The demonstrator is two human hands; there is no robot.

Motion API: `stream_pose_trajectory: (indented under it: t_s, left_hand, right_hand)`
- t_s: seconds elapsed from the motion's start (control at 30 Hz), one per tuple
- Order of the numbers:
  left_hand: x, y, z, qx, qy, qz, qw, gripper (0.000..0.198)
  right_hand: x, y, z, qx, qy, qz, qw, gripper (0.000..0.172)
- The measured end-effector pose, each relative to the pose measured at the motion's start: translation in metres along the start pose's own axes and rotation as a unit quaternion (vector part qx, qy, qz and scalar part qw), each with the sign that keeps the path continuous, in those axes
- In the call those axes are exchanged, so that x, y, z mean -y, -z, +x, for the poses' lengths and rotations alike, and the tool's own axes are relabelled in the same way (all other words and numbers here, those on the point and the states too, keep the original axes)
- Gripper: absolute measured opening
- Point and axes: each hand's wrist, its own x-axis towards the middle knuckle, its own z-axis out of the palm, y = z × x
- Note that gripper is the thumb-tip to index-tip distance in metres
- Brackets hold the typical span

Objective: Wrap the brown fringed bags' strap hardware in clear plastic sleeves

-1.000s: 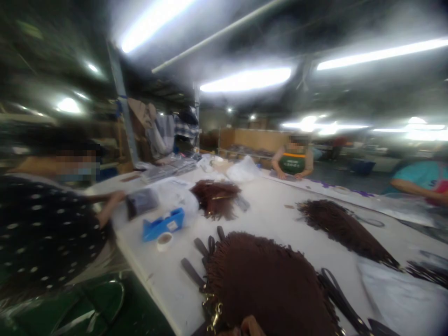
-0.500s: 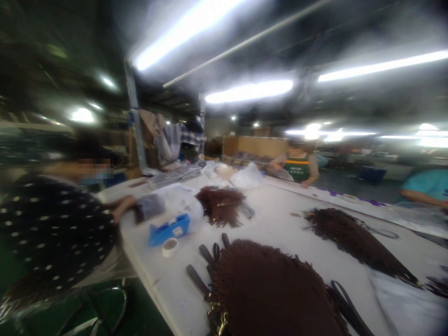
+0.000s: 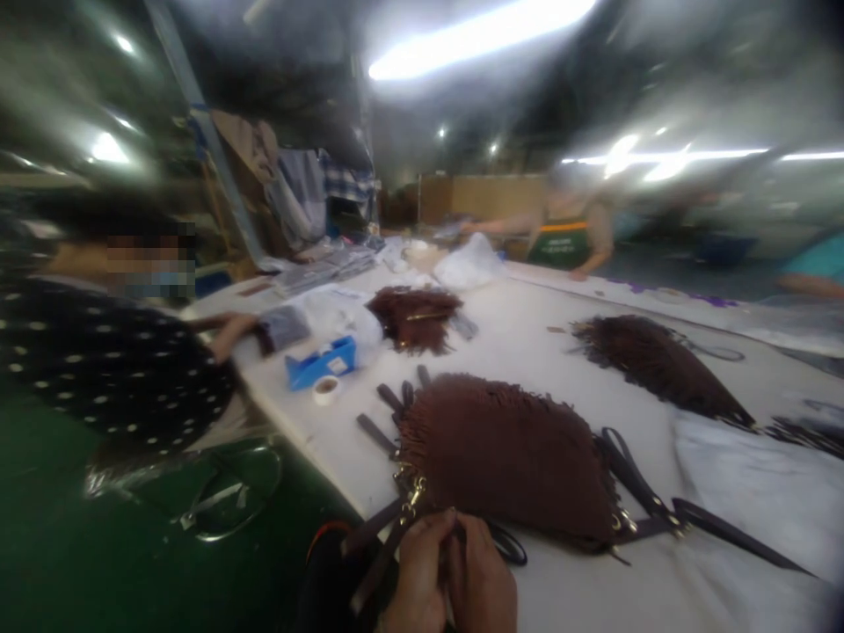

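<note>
A brown fringed bag (image 3: 507,457) lies on the white table (image 3: 527,352) right before me, with dark straps spread at both its ends. My left hand (image 3: 418,576) and my right hand (image 3: 484,580) are pressed together at the near table edge, fingers closed around a dark strap (image 3: 382,545) near the bag's gold clasp (image 3: 414,501). The view is blurred.
Two more fringed bags (image 3: 659,365) (image 3: 415,316) lie farther off. A blue tape dispenser (image 3: 322,362) and tape roll (image 3: 325,389) sit at the left. White plastic sheet (image 3: 745,475) lies at right. A person in a dotted top (image 3: 112,360) works at left; others stand beyond.
The view has tipped down, so the near bag sits lower and whole. Both my hands have come into sight at the bottom, closed on a strap.
</note>
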Motion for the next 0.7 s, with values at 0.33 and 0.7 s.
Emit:
stream_pose_trajectory:
  t_s: [0.33, 0.7]
  left_hand:
    - [-0.021, 0.021, 0.013, 0.063, 0.036, 0.124, 0.990, 0.025]
    - [-0.009, 0.016, 0.010, 0.018, -0.007, 0.111, 0.994, 0.033]
  right_hand:
    - [0.003, 0.021, 0.005, 0.092, -0.104, 0.117, 0.983, 0.027]
    - [0.001, 0.021, 0.010, 0.111, -0.130, 0.197, 0.965, 0.031]
